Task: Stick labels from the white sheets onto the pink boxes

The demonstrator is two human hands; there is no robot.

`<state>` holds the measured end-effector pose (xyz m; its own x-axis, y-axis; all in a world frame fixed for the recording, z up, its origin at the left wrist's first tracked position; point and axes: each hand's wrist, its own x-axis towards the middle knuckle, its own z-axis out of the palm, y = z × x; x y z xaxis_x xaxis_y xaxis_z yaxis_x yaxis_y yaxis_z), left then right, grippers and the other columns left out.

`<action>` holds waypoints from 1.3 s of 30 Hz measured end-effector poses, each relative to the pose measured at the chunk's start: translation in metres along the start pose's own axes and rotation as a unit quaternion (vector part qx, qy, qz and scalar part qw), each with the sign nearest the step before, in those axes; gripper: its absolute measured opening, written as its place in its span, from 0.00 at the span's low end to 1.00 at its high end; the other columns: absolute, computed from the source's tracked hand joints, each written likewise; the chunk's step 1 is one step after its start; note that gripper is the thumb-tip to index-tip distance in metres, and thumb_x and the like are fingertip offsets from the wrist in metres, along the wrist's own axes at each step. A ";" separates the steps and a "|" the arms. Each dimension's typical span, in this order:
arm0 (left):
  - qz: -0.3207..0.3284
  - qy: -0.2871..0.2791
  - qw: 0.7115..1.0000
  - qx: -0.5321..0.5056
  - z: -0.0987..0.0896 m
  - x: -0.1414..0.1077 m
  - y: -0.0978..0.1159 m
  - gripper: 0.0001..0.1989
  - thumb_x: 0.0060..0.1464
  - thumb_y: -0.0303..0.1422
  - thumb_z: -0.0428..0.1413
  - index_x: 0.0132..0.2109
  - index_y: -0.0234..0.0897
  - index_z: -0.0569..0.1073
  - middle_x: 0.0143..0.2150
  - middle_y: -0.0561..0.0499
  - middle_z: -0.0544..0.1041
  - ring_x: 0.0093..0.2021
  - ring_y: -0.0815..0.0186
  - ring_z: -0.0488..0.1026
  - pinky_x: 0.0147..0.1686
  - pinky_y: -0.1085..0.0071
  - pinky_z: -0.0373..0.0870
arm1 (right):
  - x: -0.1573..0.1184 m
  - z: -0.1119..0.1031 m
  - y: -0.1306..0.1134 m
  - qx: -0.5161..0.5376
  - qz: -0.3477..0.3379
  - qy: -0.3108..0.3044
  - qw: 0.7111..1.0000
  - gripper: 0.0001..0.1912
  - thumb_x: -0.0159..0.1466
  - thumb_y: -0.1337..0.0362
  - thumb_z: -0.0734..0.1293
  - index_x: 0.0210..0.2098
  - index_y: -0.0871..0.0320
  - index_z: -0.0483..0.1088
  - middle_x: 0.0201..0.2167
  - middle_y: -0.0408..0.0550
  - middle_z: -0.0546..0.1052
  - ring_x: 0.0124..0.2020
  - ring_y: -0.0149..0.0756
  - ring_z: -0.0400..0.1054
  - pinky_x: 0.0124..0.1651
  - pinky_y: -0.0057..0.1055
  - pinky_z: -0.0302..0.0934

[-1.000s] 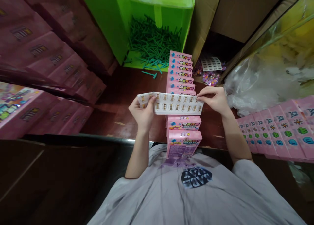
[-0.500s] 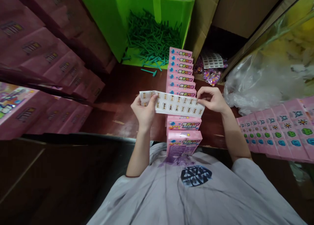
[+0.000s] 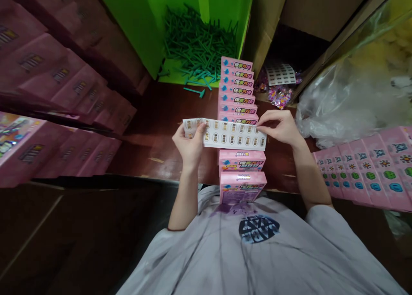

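Observation:
A white sheet of oval stickers (image 3: 231, 134) with small dark and gold print stretches across my front. My left hand (image 3: 190, 144) pinches its left part, thumb on the printed face. At the sheet's upper right corner, the fingertips of my right hand (image 3: 279, 126) are pinched together on the edge; whether a loose sticker is between them is too small to tell. Beneath and beyond the sheet runs a row of pink boxes (image 3: 237, 88) with colourful lettering. The nearest pink box (image 3: 243, 187) stands against my shirt, and the sheet hides some boxes in the middle.
A bright green bin (image 3: 133, 33) holds many green hammer-shaped pieces (image 3: 201, 48); one green piece (image 3: 195, 91) lies on the brown table (image 3: 154, 127). Pink boxes are stacked at left (image 3: 77, 89) and lined up at right (image 3: 363, 170). Clear plastic bags (image 3: 328, 110) bulge at right.
My right fingertips have shifted slightly up and left along the sheet's right end, and that corner now lies flatter. My left hand keeps its grip. The view has tilted slightly.

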<state>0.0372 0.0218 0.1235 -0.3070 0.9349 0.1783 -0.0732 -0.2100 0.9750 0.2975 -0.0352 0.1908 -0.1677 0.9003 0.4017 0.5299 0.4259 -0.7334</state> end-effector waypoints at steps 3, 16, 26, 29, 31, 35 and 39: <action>-0.010 -0.004 1.000 0.005 0.001 0.000 -0.002 0.16 0.40 0.40 0.68 0.33 0.34 0.76 0.32 0.49 0.79 0.32 0.65 0.77 0.33 0.69 0.77 | 0.000 0.000 0.001 -0.008 -0.003 -0.002 1.000 0.03 0.58 0.65 0.71 0.29 0.57 0.77 0.30 0.45 0.78 0.32 0.33 0.71 0.36 0.32 0.66; -0.016 -0.011 1.000 -0.002 0.005 0.002 -0.005 0.16 0.39 0.40 0.68 0.33 0.34 0.76 0.32 0.47 0.79 0.32 0.64 0.77 0.33 0.68 0.77 | 0.000 -0.002 0.005 -0.009 0.003 -0.036 0.999 0.04 0.59 0.64 0.70 0.29 0.57 0.71 0.33 0.45 0.77 0.35 0.34 0.71 0.41 0.35 0.66; 0.007 0.109 0.994 0.022 -0.014 0.022 -0.015 0.19 0.42 0.42 0.67 0.35 0.34 0.74 0.36 0.48 0.78 0.37 0.64 0.77 0.40 0.67 0.76 | -0.029 0.011 -0.047 0.076 0.021 0.075 0.994 0.05 0.59 0.65 0.73 0.30 0.56 0.72 0.30 0.44 0.77 0.33 0.34 0.72 0.39 0.34 0.68; 0.017 0.138 0.990 0.013 -0.022 0.030 -0.015 0.20 0.42 0.43 0.68 0.35 0.35 0.73 0.36 0.50 0.78 0.38 0.64 0.77 0.41 0.67 0.76 | -0.042 0.024 -0.063 0.070 0.060 -0.041 0.995 0.06 0.57 0.67 0.74 0.30 0.58 0.72 0.29 0.43 0.77 0.31 0.31 0.71 0.35 0.29 0.65; 0.020 0.140 0.990 0.006 -0.025 0.031 -0.015 0.19 0.42 0.43 0.68 0.36 0.35 0.73 0.37 0.49 0.78 0.39 0.64 0.77 0.42 0.67 0.76 | -0.045 0.033 -0.063 0.067 0.086 -0.057 0.992 0.06 0.56 0.67 0.74 0.29 0.59 0.72 0.29 0.43 0.77 0.29 0.29 0.69 0.31 0.27 0.63; 0.016 0.136 0.991 -0.007 -0.026 0.028 -0.014 0.20 0.42 0.42 0.68 0.37 0.34 0.73 0.37 0.49 0.78 0.37 0.66 0.77 0.41 0.67 0.76 | -0.046 0.047 -0.048 0.018 0.105 -0.068 0.992 0.07 0.55 0.67 0.74 0.26 0.59 0.72 0.26 0.42 0.77 0.26 0.29 0.68 0.30 0.28 0.62; 0.020 0.135 0.991 -0.011 -0.027 0.027 -0.012 0.21 0.40 0.45 0.69 0.35 0.35 0.73 0.36 0.50 0.78 0.37 0.66 0.76 0.40 0.68 0.76 | -0.055 0.053 -0.049 -0.200 0.005 -0.010 0.980 0.13 0.57 0.68 0.73 0.43 0.58 0.75 0.36 0.48 0.81 0.37 0.41 0.74 0.44 0.41 0.63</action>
<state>0.0044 0.0419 0.1129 -0.5520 0.8160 0.1715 -0.0759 -0.2540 0.9642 0.2369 -0.1010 0.1751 -0.1749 0.9078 0.3813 0.8146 0.3509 -0.4619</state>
